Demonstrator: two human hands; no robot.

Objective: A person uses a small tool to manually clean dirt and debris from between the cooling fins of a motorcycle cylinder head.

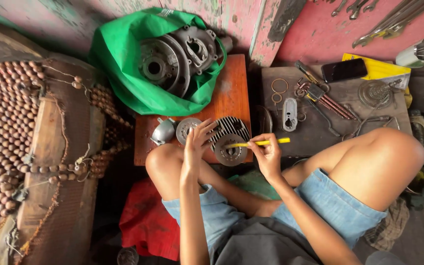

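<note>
yellow tool [261, 143] pinched in right hand [267, 156] — left hand [196, 145], fingers spread, steadies finned cylinder [229, 140].

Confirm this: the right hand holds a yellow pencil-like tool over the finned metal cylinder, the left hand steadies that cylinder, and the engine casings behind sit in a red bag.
Wrong on the bag. The head view shows the engine casings in a green bag, not red. The right hand does hold the yellow tool over the finned cylinder, with the left hand steadying it.

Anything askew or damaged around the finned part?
Nothing looks broken. The finned cylinder head sits tilted at the orange board's front edge, steadied by the left hand; the right hand holds a yellow tool across it.
</note>
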